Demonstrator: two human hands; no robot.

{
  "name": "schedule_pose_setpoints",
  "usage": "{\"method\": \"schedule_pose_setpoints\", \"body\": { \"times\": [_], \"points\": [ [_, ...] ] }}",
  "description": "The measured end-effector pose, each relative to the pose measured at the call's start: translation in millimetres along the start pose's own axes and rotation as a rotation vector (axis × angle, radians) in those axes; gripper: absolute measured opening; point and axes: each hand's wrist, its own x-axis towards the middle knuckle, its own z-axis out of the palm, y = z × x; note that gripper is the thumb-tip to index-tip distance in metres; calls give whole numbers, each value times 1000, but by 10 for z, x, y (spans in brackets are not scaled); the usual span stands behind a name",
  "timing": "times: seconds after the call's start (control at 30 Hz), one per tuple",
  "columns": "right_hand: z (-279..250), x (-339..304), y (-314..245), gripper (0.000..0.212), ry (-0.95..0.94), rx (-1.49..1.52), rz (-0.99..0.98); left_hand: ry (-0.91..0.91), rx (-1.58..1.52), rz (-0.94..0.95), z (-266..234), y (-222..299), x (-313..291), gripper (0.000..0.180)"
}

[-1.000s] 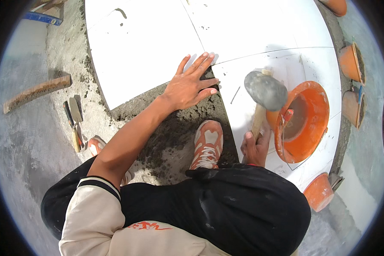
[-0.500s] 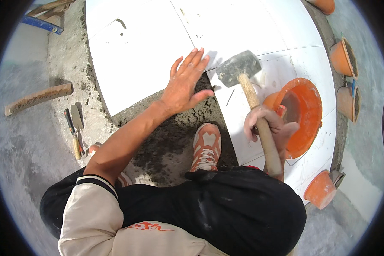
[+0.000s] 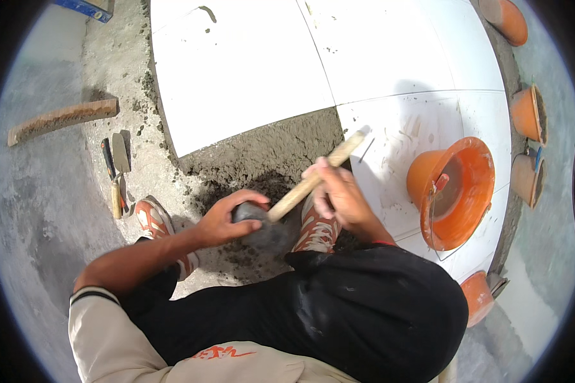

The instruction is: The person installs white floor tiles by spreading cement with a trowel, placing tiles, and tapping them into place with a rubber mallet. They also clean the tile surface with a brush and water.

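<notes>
One mallet [image 3: 289, 205] lies slantwise between the person's two hands, above the ground in front of the lap. The left hand [image 3: 227, 219] grips its dark grey head [image 3: 266, 239], thumb and fingers spread over the near side; the right hand [image 3: 340, 196], slightly blurred, is curled around the pale wooden handle [image 3: 347, 148], whose free end points up and to the right toward the tiles. Beyond the hands, a strip of wet grey mortar [image 3: 262, 145] borders the lower edge of a large white tile [image 3: 243, 83] and the left edge of another white tile [image 3: 396, 137]. A thin dark rod [image 3: 366, 150] rests on the latter, near the handle's end. To the right, an orange bucket [image 3: 421, 175] stands on the white tiles and contains cloudy liquid. Smaller orange pots [image 3: 524, 115] line the far right side, near the wall. To the left, a trowel [image 3: 121, 153] with a wooden handle lies on the rough floor [image 3: 41, 255], just beside a tool with a black and orange handle [image 3: 107, 158]; farther up is a rough brown bar [image 3: 64, 121]. A blue level [image 3: 86, 8] shows at the upper left. One shoe [image 3: 152, 217] stands left of the hands, the other [image 3: 315, 231] below the handle.
</notes>
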Motion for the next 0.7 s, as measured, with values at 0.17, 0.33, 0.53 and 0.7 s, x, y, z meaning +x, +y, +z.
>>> {"method": "schedule_pose_setpoints", "body": {
  "times": [0.17, 0.33, 0.53, 0.7],
  "points": [
    [167, 361, 85, 49, 173, -1014, -365, 299, -57, -293, -44, -39, -436, 39],
    [253, 629, -39, 43, -70, -1302, -1161, 336, -48, -319, -205, 187, -164, 42],
    [400, 927, 143, 27, -41, -1476, -974, 520, -106, -209, -104, 298, -177, 55],
    [207, 1099, 79, 34, 96, -1312, -1119, 573, -77, -279, -84, 639, 258, 44]
  ]
}}
